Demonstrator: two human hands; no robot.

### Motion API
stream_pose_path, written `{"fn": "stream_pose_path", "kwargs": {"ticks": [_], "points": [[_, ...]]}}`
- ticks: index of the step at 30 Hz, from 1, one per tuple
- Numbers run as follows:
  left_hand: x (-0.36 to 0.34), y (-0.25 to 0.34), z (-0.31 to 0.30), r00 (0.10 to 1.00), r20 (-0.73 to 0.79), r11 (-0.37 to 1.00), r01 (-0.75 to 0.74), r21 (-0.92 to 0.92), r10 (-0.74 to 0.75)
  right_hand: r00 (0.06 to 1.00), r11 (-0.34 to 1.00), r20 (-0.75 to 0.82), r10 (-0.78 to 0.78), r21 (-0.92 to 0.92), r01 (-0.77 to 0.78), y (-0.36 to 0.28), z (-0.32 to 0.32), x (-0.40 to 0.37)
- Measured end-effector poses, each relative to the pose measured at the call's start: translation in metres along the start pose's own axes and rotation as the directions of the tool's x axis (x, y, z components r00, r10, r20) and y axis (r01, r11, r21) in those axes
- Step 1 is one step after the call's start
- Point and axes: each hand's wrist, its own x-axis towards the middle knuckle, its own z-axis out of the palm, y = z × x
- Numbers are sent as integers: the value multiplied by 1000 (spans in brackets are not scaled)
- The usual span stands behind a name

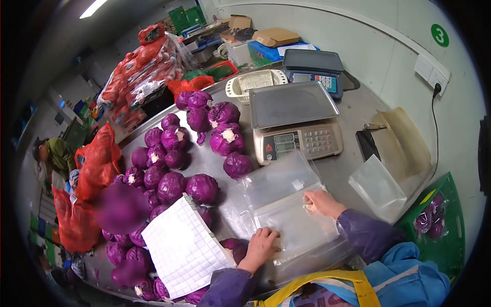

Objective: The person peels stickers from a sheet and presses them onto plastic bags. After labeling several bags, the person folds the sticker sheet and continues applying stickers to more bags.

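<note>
Clear plastic bags (286,220) lie in a flat stack on the steel table in front of me. My right hand (325,203) is over the stack's right side, thumb and fingers pinched on a small pale sticker with a greenish edge. On the stack's lower left, my left hand (262,248) rests with its fingers laid on the plastic, holding nothing visible. A small white label (297,184) sits on the upper bag. Left of my hands, a white sheet of labels (181,248) lies tilted over several red cabbages (171,188).
Beyond the bags stands a weighing scale (299,140), with a second scale (314,71) and a white basket (255,82) behind. More clear bags (378,187) lie at right, above a green crate (434,220). Red net sacks (97,161) line the left side; a person (59,156) is farther off.
</note>
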Motion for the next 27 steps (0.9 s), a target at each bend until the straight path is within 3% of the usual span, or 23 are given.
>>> {"fn": "stream_pose_path", "kwargs": {"ticks": [4, 6, 7, 8, 9, 10, 11, 12, 13, 14, 15, 16, 17, 18, 19, 20, 22, 26, 27], "points": [[4, -13, 22, 1000, 8, 999, 26, 25, -26, 985, 977, -161, 64, -190, -95, -3, -16, 1], [8, -15, 17, 992, -1, 972, 122, -203, -124, 977, 932, -139, 162, 347, -106, -2, -42, 5], [11, -19, 18, 969, -116, 942, 177, -284, -217, 969, 828, -184, 167, 560, -36, -1, -51, 7], [11, -32, 26, 882, -175, 804, 296, -515, -437, 955, 673, -223, 195, 739, 36, -1, -58, 9], [17, -38, 9, 763, -8, 480, 398, -782, -646, 956, 525, -191, 222, 850, 48, -4, -69, 11], [24, -26, -15, 616, -40, 219, 218, -951, -787, 955, 358, -160, 250, 932, 62, -9, -77, 11], [28, -22, -29, 532, -143, 168, 0, -986, -835, 949, 353, -142, 281, 935, 35, -15, -81, 9], [28, -16, -37, 494, -191, 229, 17, -973, -848, 953, 345, -22, 303, 934, -89, -22, -84, 7], [23, -5, -37, 592, -168, 263, 77, -962, -788, 943, 334, 97, 319, 920, -207, -27, -81, 4], [22, 3, -35, 680, -147, 306, 119, -945, -719, 938, 330, 105, 330, 918, -219, -30, -74, 4], [15, 7, -29, 797, 3, 434, 333, -837, -604, 946, 446, 194, 260, 845, -295, -31, -64, 5], [13, 2, -13, 943, -16, 652, 218, -726, -332, 937, 557, 291, 195, 753, -350, -29, -52, 6], [7, 0, -1, 982, -134, 899, 61, -435, -132, 935, 553, 298, 194, 754, -355, -17, -34, 6], [6, 4, 2, 980, -169, 990, -117, -73, 104, 974, 760, 208, 91, 618, -202, -1, -13, 8], [4, 6, 4, 981, -167, 991, -111, -73, 98, 989, 902, 141, -37, 431, -28, 2, -7, 8], [4, 7, 6, 994, -106, 996, -47, -73, 39, 989, 901, 145, -39, 432, -28, 6, -3, 7], [2, 7, 14, 999, -43, 997, 28, -75, -31, 992, 987, 36, -121, 108, 116, -1, -8, 2], [1, 4, 22, 991, 7, 990, 134, -46, -133, 992, 997, -102, -75, -23, 73, 10, -19, -1], [3, 6, 22, 990, -7, 989, 144, -24, -144, 989, 1000, -149, 5, -12, -7, 10, -26, 0]]}}
